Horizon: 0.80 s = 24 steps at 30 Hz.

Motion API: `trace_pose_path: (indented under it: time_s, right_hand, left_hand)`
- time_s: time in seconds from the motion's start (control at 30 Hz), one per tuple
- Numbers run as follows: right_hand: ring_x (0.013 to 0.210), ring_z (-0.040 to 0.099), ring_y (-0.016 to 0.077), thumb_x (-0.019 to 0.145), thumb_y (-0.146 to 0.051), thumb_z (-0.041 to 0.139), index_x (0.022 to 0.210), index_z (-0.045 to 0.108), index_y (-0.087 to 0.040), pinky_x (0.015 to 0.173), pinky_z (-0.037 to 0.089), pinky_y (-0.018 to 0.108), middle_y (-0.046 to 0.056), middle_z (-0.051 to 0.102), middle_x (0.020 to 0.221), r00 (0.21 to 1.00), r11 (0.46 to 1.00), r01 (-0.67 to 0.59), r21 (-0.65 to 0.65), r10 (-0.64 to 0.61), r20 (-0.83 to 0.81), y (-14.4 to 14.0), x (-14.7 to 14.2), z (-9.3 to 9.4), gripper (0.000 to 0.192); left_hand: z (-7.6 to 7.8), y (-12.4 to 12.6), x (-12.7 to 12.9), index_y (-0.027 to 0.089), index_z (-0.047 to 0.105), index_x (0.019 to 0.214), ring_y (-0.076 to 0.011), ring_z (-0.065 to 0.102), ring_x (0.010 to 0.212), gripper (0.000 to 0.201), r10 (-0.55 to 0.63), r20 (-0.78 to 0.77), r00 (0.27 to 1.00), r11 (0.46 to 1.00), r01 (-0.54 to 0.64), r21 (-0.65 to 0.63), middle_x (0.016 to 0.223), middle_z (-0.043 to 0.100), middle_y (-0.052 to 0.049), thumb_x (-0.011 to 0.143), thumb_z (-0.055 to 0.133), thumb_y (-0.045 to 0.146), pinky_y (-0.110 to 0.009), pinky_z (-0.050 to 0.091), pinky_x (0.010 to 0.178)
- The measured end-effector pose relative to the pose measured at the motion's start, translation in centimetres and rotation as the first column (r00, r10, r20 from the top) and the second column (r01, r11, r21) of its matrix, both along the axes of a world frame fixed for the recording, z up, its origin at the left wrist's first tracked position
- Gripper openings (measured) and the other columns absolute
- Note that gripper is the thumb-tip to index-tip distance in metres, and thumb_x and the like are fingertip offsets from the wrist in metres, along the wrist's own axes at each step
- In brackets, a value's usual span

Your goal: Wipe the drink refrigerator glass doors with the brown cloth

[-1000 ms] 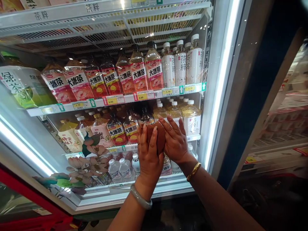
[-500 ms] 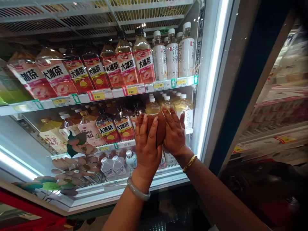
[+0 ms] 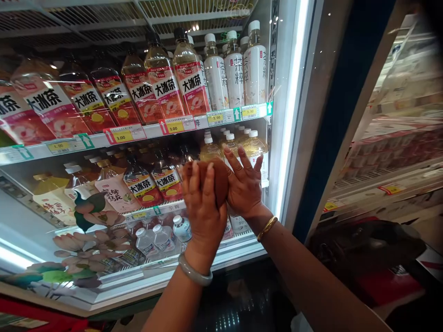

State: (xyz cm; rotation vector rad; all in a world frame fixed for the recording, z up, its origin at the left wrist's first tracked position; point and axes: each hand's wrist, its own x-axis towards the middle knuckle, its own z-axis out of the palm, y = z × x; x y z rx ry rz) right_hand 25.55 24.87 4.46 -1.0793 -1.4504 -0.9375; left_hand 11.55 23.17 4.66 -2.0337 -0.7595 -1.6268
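In the head view, the scene had slid left across the frame over the last second: the shelf carrying the large iced-tea bottles sat further left, and a green-labelled bottle at its far end had left the picture. The hands had drifted left too, but less. The left hand stayed laid over the near face of the brown thing, fingers nearly straight and slightly parted; its palm was hidden, so I could not tell whether it gripped. The right hand had fanned its fingers wider, and stood open beside the brown thing's right side, with no visible hold. The brown thing remained between the two hands, in front of the bottles, which suggested the handling was still under way, with the left hand doing most of the steadying.

Counted: one brown thing, two hands, one grey bangle and one gold bangle. The upper front row showed seven large iced-tea bottles, one cut by the edge, and three slim white-labelled bottles. Below them stood three pale-tea bottles, partly covered by the right hand.
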Motion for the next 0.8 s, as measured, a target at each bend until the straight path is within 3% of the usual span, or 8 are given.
trace_pose_path:
  time_s: [0.07, 0.17, 0.33, 0.4, 0.6, 0.7, 0.8]
  right_hand:
    - [0.162, 0.026, 0.0185, 0.104, -0.021, 0.04, 0.164, 0.032, -0.034, 0.137, -0.009, 0.048, -0.002, 0.047, 0.164, 1.0, 1.0, 0.001, -0.008, -0.001, -0.016, 0.1, 0.0, -0.1, 0.062]
    - [0.162, 0.027, 0.0201, 0.104, -0.022, 0.041, 0.165, 0.03, -0.031, 0.137, -0.006, 0.05, 0.0, 0.046, 0.165, 1.0, 1.0, 0.003, -0.024, -0.003, -0.018, 0.0, -0.1, -0.1, 0.062]
    - [0.164, 0.02, 0.0179, 0.106, -0.029, 0.041, 0.164, 0.034, -0.027, 0.139, 0.002, 0.048, 0.0, 0.046, 0.165, 1.0, 1.0, -0.006, -0.019, 0.006, 0.011, -0.5, 0.0, 0.2, 0.058]
    - [0.164, 0.02, 0.0172, 0.106, -0.03, 0.041, 0.162, 0.036, -0.027, 0.139, 0.002, 0.046, 0.0, 0.047, 0.165, 1.0, 1.0, -0.006, -0.018, 0.006, 0.011, -0.5, 0.0, 0.3, 0.056]
    - [0.163, 0.023, 0.0155, 0.105, -0.022, 0.037, 0.16, 0.041, -0.027, 0.139, 0.002, 0.045, -0.002, 0.049, 0.163, 1.0, 1.0, 0.003, -0.018, -0.003, -0.021, -0.2, 0.0, 0.1, 0.056]
    - [0.164, 0.02, 0.0162, 0.105, -0.025, 0.039, 0.16, 0.041, -0.026, 0.139, 0.002, 0.046, -0.001, 0.047, 0.164, 1.0, 0.999, -0.002, -0.032, 0.002, -0.008, -0.3, 0.1, 0.1, 0.056]
    - [0.164, 0.019, 0.0167, 0.105, -0.03, 0.039, 0.16, 0.04, -0.027, 0.139, 0.002, 0.047, -0.002, 0.045, 0.166, 1.0, 0.998, 0.016, -0.061, -0.015, 0.013, -0.6, 0.1, 0.3, 0.055]
  left_hand:
    - [-0.4, 0.0, 0.4, 0.028, 0.028, 0.166, -0.0344, 0.016, 0.164, 0.087, -0.023, -0.044, 0.999, 1.0, 0.023, 0.014, 0.174, 0.026, -0.012, 0.089, 0.062, 0.007, -0.06, 0.02, 0.132]
    - [0.4, 0.4, -0.5, 0.029, 0.03, 0.165, -0.0352, 0.016, 0.164, 0.087, -0.042, -0.08, 0.996, 0.999, 0.043, 0.018, 0.174, 0.026, -0.009, 0.088, 0.06, 0.006, -0.061, 0.02, 0.132]
    - [2.2, 0.9, -2.7, 0.029, 0.031, 0.165, -0.0315, 0.021, 0.163, 0.087, 0.035, 0.089, 0.995, 0.999, -0.034, -0.014, 0.175, 0.026, -0.004, 0.087, 0.063, 0.009, -0.055, 0.015, 0.136]
    - [1.8, 0.8, -2.3, 0.03, 0.031, 0.165, -0.0315, 0.022, 0.163, 0.087, 0.032, 0.102, 0.994, 0.999, -0.032, 0.0, 0.175, 0.026, -0.004, 0.088, 0.064, 0.011, -0.055, 0.016, 0.135]
    - [0.0, 0.3, 0.0, 0.03, 0.031, 0.165, -0.0345, 0.019, 0.163, 0.089, -0.054, -0.073, 0.996, 0.998, 0.056, 0.02, 0.174, 0.028, -0.007, 0.085, 0.062, 0.008, -0.061, 0.02, 0.133]
    - [1.0, 0.5, -1.1, 0.031, 0.032, 0.165, -0.0342, 0.016, 0.164, 0.091, -0.073, -0.096, 0.993, 0.997, 0.073, -0.003, 0.175, 0.026, -0.005, 0.083, 0.06, 0.005, -0.06, 0.018, 0.133]
    - [2.5, 0.8, -2.8, 0.032, 0.032, 0.165, -0.0337, 0.02, 0.163, 0.092, -0.027, 0.027, 0.999, 1.0, 0.027, -0.002, 0.174, 0.028, -0.003, 0.082, 0.062, 0.006, -0.057, 0.017, 0.134]
